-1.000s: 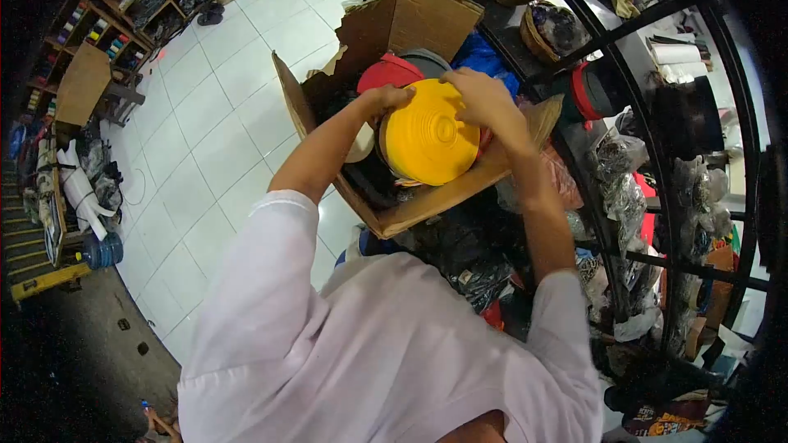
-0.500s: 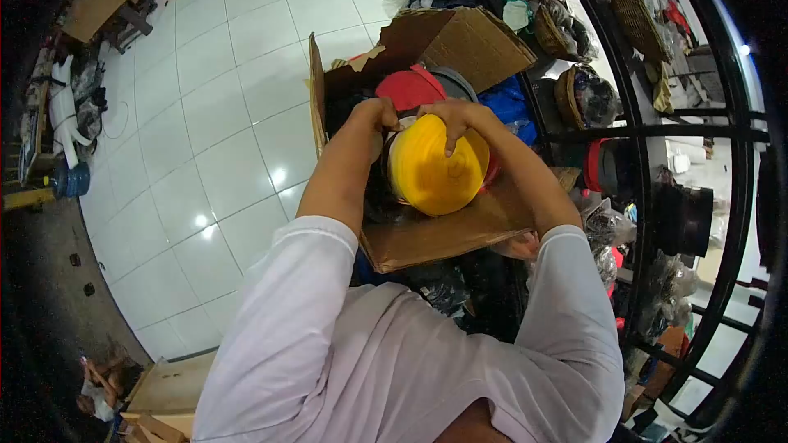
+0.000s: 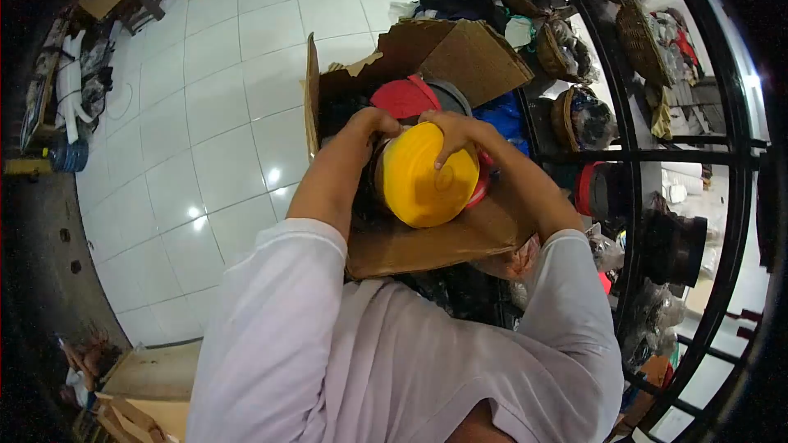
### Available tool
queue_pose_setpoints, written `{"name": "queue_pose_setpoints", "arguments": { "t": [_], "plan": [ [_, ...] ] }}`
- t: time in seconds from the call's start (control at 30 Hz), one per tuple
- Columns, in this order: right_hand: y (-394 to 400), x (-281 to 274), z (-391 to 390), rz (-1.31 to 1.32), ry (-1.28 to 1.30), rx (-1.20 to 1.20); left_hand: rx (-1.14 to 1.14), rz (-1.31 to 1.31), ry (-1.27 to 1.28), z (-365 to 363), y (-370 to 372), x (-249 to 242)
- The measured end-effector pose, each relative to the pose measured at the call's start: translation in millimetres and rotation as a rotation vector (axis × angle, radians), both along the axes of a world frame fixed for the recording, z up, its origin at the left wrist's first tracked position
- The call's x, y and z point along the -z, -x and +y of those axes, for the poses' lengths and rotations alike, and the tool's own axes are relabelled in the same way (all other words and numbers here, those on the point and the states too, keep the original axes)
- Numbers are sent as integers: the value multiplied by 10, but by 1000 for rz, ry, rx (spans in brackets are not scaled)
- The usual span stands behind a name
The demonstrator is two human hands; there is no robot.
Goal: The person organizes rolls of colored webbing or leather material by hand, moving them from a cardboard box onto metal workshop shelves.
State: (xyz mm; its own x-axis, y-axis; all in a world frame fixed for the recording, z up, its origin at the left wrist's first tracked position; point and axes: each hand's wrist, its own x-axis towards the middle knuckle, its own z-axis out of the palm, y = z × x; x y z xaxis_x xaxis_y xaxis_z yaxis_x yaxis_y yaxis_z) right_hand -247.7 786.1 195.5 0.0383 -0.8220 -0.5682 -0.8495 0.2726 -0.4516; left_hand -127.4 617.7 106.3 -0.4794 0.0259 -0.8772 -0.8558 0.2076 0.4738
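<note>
A round yellow thing (image 3: 423,197), with a smooth face and faint rings about its centre, is tilted up between my hands inside an open cardboard box (image 3: 435,254). My left hand (image 3: 377,125) has its fingers closed at the upper left edge. From the upper right, my right hand (image 3: 451,133) grips the rim with the thumb lying across the yellow face. Behind it in the box are a red round thing (image 3: 402,97) and a dark grey round thing (image 3: 451,97). Another red edge shows below my right wrist.
A black metal shelf frame (image 3: 632,156) runs along the right, holding wicker baskets (image 3: 566,119) and plastic-wrapped goods. Blue plastic (image 3: 504,121) lies between box and shelf. White tiled floor (image 3: 222,107) stretches left. A person (image 3: 80,369) is at the lower left.
The yellow thing has shifted slightly left and down in view, with both hands still on it. Its face is sharper now. The whole view has shifted a little.
</note>
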Motion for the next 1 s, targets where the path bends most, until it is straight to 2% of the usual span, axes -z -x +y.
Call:
{"name": "queue_pose_setpoints", "arguments": {
  "t": [0.03,0.07,0.13,0.2,0.27,0.3,0.33,0.4,0.43,0.47,0.53,0.57,0.63,0.67,0.73,0.8,0.83,0.87,0.9,0.93,1.0],
  "plan": [
    [-6,-3,14,21,76,-54,381,169,169,-89,-2,-283],
    [-17,-9,48,3,79,-69,367,149,170,-97,-30,-333],
    [-84,-209,150,73,198,21,457,396,355,-31,-107,-471],
    [-130,-346,286,39,201,60,447,423,368,25,-167,-579],
    [-11,-295,424,48,287,35,366,353,182,56,-133,-518],
    [76,-235,463,53,311,45,79,292,109,134,-195,-537],
    [155,-148,501,46,317,42,76,286,115,202,-236,-558],
    [311,85,557,-34,290,116,88,299,267,326,-318,-592],
    [349,221,560,-34,433,38,139,379,292,414,-415,-617],
    [423,323,590,-40,436,33,195,430,455,499,-473,-649],
    [434,253,554,-141,344,107,9,442,533,604,-547,-538],
    [424,222,552,-180,363,129,10,440,536,592,-560,-489],
    [407,147,551,-241,296,190,-147,481,346,557,-593,-510],
    [408,101,534,-297,227,250,-145,483,350,555,-589,-525],
    [435,170,576,-326,295,245,-322,594,289,598,-618,-498],
    [490,234,624,-366,232,313,-306,564,241,546,-622,-497],
    [508,278,612,-450,136,358,-381,501,-39,518,-599,-550],
    [518,319,592,-444,144,366,-449,434,-316,486,-560,-616],
    [523,376,571,-500,179,344,-506,439,-413,486,-550,-633],
    [536,425,559,-557,214,322,-494,443,-411,518,-539,-643],
    [554,420,565,-586,214,308,-604,564,-249,621,-548,-662]
  ]
}}
